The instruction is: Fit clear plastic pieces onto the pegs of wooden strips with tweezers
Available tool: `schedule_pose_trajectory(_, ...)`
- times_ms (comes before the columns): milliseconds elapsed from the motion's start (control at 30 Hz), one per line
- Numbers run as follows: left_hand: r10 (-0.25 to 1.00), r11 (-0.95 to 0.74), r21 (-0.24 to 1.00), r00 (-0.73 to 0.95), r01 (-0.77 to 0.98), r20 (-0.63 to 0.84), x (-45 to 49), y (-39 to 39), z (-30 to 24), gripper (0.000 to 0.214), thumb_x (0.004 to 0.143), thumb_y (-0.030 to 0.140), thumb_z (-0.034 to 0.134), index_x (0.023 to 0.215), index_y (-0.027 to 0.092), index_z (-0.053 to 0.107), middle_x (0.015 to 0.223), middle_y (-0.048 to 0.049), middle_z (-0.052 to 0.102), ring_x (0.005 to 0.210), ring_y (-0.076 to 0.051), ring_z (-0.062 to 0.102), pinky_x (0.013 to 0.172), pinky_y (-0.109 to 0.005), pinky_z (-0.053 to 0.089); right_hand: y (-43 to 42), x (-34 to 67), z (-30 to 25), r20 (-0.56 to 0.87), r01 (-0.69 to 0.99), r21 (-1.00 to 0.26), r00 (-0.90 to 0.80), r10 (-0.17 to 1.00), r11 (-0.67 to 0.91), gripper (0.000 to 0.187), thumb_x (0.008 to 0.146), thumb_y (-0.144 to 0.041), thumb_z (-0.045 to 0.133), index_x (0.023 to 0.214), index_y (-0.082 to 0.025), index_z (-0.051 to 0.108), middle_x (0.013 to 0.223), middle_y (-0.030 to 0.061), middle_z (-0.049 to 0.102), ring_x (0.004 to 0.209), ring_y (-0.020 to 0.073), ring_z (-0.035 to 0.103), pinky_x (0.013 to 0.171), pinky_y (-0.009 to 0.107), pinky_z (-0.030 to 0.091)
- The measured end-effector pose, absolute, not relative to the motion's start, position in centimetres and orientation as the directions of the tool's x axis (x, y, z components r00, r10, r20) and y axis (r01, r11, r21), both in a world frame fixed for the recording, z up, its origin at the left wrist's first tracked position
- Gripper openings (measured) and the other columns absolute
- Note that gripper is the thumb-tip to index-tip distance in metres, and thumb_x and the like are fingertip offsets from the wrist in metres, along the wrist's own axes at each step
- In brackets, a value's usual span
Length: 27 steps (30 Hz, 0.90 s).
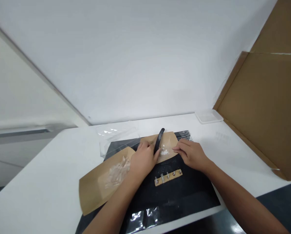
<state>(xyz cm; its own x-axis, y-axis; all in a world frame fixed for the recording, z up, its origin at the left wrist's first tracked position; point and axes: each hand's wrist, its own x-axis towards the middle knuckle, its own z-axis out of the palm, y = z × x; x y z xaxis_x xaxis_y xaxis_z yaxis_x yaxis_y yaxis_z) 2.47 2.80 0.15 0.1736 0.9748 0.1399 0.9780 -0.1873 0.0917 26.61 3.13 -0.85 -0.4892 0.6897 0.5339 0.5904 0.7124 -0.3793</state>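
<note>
My left hand is closed, and a slim black curved tool stands up between its thumb and index finger. It rests at the left side of a small brown paper tray with a little heap of tiny white pieces. At that tray's right edge, my right hand has thumb and fingertips pinched together; what they hold is too small to make out. In front lies a brown strip with several small clear tubes standing in a row. A larger brown tray holds clear plastic pieces, partly behind my left forearm.
A black mat lies under the work on the white table. Clear plastic boxes stand at the back left. A shallow translucent lid or tray sits at the back right, beside a tall cardboard panel.
</note>
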Motion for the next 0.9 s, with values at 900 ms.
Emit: schedule_pose_trajectory(900, 0.933, -0.351, 0.836, 0.233, 0.421, 0.274, 4.3, -0.2, 0.4, 0.027, 0.109, 0.040, 0.042, 0.122, 0.021, 0.055, 0.093, -0.0024, 0.067, 0.077, -0.019, 0.064, 0.075, -0.034, 0.051, 2.1, 24.3, -0.1, 0.840, 0.478, -0.366, -0.200, 0.505, 0.798, 0.019, 0.098, -0.007, 0.065, 0.106, -0.024, 0.067, 0.079, 0.0012, 0.065, 0.072, 0.0171, 0.062, 0.062, 0.029, 0.053)
